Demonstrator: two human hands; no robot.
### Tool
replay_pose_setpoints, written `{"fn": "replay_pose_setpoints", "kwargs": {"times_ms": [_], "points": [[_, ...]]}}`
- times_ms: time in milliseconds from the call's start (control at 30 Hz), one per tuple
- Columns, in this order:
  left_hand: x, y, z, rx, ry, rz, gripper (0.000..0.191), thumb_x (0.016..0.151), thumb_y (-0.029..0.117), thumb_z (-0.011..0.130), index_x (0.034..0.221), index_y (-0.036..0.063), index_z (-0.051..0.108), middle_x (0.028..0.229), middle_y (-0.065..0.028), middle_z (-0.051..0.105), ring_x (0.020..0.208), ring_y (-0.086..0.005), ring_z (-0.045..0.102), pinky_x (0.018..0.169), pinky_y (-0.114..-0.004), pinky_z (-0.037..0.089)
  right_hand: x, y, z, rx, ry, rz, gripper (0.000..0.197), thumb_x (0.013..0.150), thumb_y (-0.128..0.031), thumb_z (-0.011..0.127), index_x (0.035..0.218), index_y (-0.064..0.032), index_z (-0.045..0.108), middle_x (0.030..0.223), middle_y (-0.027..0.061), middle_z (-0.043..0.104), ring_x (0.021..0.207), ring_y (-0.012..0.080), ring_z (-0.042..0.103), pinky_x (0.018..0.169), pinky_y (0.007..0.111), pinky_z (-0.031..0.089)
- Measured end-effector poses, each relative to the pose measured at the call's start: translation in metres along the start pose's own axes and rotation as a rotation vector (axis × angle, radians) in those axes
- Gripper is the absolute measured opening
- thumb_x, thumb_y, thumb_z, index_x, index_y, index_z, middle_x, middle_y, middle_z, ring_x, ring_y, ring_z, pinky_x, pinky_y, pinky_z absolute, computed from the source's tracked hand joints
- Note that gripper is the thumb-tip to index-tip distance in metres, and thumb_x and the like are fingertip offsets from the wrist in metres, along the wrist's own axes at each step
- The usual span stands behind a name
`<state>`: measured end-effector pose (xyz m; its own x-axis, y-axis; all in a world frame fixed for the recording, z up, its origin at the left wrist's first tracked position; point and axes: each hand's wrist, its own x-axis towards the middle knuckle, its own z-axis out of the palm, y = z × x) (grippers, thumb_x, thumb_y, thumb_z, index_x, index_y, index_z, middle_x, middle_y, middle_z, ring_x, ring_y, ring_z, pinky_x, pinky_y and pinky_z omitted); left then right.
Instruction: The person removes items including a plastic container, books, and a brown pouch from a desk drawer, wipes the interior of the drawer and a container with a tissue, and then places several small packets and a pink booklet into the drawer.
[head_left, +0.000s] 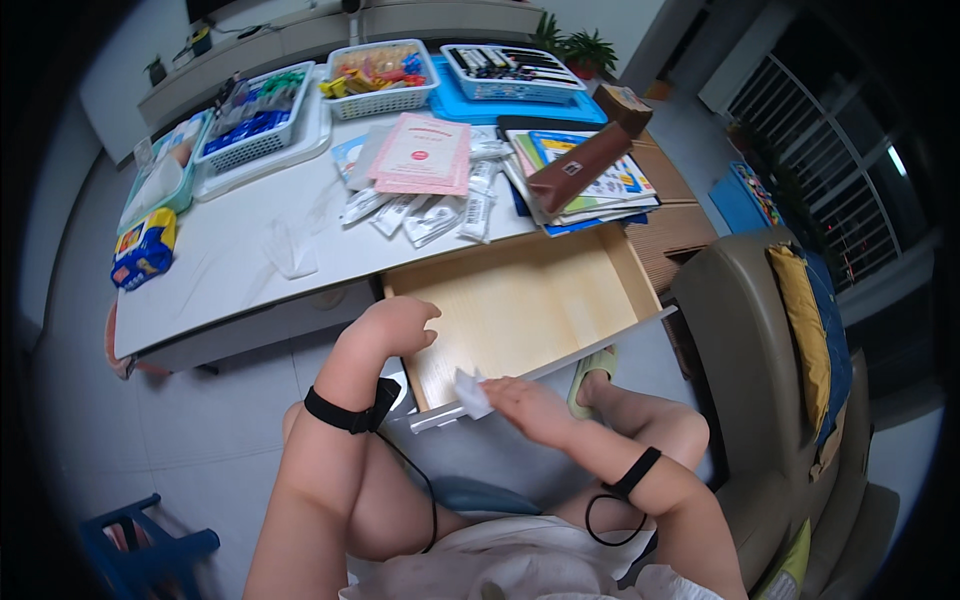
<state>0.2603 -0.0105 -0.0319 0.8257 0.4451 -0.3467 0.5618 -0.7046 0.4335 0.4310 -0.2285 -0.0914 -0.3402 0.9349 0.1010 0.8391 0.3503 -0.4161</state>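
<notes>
An emptied wooden drawer (517, 300) is pulled out from the white table (225, 247) in front of me. My right hand (529, 409) holds a folded white tissue or wipe (472, 394) against the drawer's front panel (555, 366), near its left end. Over the drawer's left side hangs my left hand (405, 326), fingers bent and apart, with nothing seen in them. Whether it touches the drawer wall I cannot tell. A crumpled white wipe (292, 251) lies on the tabletop to the left.
Pink booklets (424, 154) lie on several white packets (435, 221). A brown pouch (577, 169) tops stacked books (600, 202) beside the drawer. Filled baskets (382, 97) line the table's back. A blue wipes pack (144, 247) sits left; a sofa (750, 337) stands right, a blue stool (150, 540) lower left.
</notes>
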Motion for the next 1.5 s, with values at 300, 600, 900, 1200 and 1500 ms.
{"fn": "replay_pose_setpoints", "kwargs": {"times_ms": [300, 600, 900, 1200, 1500], "points": [[0.034, 0.047, 0.032, 0.125, -0.083, 0.187, 0.041, 0.077, 0.024, 0.057, 0.115, 0.0101, 0.058, 0.102, -0.0176, 0.062, 0.097, -0.0335, 0.057, 0.085, -0.041, 0.045, -0.096, 0.114, -0.054, -0.2, 0.113, 0.395, 0.03, 0.078, -0.002, 0.047, 0.107, -0.0003, 0.055, 0.109, 0.0156, 0.058, 0.103, 0.0318, 0.054, 0.097, 0.04, 0.039], [0.042, 0.08, 0.037, 0.15, -0.195, 0.262, 0.049, 0.083, 0.037, 0.056, 0.122, 0.008, 0.053, 0.099, -0.0211, 0.061, 0.094, -0.0367, 0.056, 0.082, -0.041, 0.045, -0.244, 0.278, -0.058, 0.31, 1.061, 1.811, 0.028, 0.084, -0.016, 0.043, 0.096, -0.001, 0.064, 0.093, 0.0194, 0.065, 0.087, 0.0334, 0.063, 0.073, 0.041, 0.048], [0.033, 0.108, 0.062, 0.207, -0.45, 0.237, 0.038, 0.072, 0.031, 0.067, 0.089, -0.0002, 0.056, 0.079, -0.0215, 0.061, 0.077, -0.0393, 0.058, 0.069, -0.043, 0.046, -0.096, 0.279, 0.005, 1.261, 1.91, 0.825, 0.056, 0.094, -0.044, 0.035, 0.133, -0.0034, 0.038, 0.13, 0.0117, 0.045, 0.118, 0.0245, 0.043, 0.099, 0.029, 0.031], [0.05, 0.098, 0.066, 0.285, -0.214, 0.122, 0.019, 0.07, 0.011, 0.057, 0.085, 0.0007, 0.059, 0.079, -0.0215, 0.061, 0.078, -0.0388, 0.058, 0.069, -0.044, 0.046, -0.08, 0.298, 0.026, 1.484, 1.907, 0.917, 0.066, 0.092, -0.054, 0.03, 0.134, -0.0026, 0.034, 0.135, 0.0125, 0.041, 0.122, 0.0278, 0.04, 0.103, 0.035, 0.028], [0.047, 0.085, 0.034, 0.204, 0.009, -0.054, 0.02, 0.066, 0.012, 0.063, 0.08, -0.0011, 0.061, 0.086, -0.0219, 0.058, 0.082, -0.0368, 0.056, 0.073, -0.042, 0.046, 0.058, 0.152, 0.063, 0.895, 1.537, 0.806, 0.056, 0.097, -0.033, 0.026, 0.14, 0.001, 0.019, 0.147, 0.0231, 0.013, 0.137, 0.0308, 0.012, 0.11, 0.035, 0.013]]}}
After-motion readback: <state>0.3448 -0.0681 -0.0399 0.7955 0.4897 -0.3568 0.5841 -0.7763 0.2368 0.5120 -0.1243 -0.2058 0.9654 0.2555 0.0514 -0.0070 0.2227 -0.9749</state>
